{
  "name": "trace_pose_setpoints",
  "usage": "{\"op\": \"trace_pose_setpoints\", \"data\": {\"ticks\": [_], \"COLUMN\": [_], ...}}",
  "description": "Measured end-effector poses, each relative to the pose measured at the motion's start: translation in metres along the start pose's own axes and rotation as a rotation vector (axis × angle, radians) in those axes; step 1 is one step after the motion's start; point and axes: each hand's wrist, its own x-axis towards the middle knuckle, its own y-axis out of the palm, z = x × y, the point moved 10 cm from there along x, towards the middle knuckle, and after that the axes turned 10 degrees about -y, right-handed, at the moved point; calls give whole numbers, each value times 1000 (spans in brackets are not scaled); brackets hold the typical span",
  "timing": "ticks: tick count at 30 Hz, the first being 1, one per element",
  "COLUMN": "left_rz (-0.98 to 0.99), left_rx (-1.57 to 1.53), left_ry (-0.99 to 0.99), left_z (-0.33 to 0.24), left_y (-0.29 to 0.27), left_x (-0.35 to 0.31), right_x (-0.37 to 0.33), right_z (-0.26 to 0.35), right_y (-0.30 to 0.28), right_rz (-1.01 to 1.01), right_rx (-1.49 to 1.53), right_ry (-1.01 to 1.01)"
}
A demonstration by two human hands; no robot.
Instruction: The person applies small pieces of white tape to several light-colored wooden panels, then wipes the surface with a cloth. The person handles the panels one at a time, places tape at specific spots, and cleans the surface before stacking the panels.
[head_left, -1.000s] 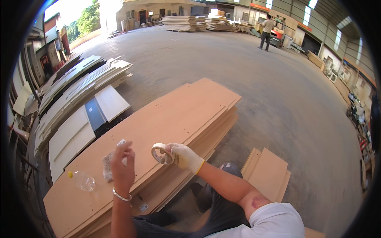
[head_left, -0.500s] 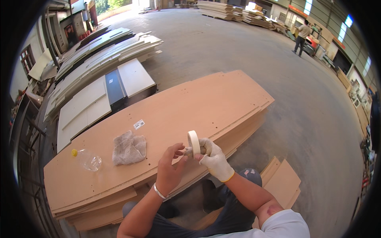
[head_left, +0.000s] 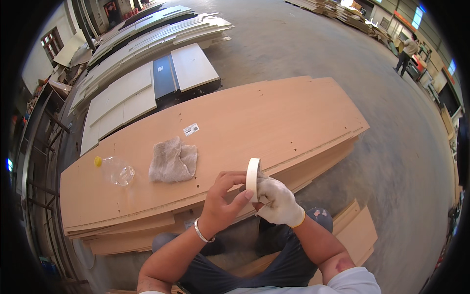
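Note:
A roll of cream masking tape (head_left: 252, 171) stands upright between my two hands, over the near edge of a stack of light-brown boards (head_left: 245, 117). My bare left hand (head_left: 221, 202), with a silver bangle at the wrist, pinches the roll between thumb and fingers. My right hand (head_left: 280, 200) wears a white knit glove with the thumb tip showing. Its curled fingers press against the roll's right side, and part of their grip is hidden. On the top board, left of my hands, lie a crumpled greyish cloth (head_left: 174, 159) and a clear plastic bottle (head_left: 119, 172) with a yellow cap.
A small white label (head_left: 191, 129) is on the top board. Beyond it lie white panels (head_left: 122, 98) and a dark blue one (head_left: 165, 76). Smaller boards (head_left: 355, 230) lean by my right knee. Far right, a person (head_left: 407, 54) stands near machinery.
My left fingers have closed on the roll from its left side. The right hand has shifted from pinching the roll's lower part to curling beside it. The view has tilted down and swung left.

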Motion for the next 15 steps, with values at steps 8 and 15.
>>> {"op": "trace_pose_setpoints", "data": {"ticks": [8, 15], "left_rz": [-180, 9], "left_rx": [147, -191], "left_ry": [60, -261], "left_z": [-8, 27], "left_y": [-15, 3], "left_x": [-3, -4], "right_x": [0, -18], "right_z": [-7, -22], "right_y": [-3, -9], "right_rz": [-160, -187], "right_rx": [53, 366], "right_ry": [126, 278]}}
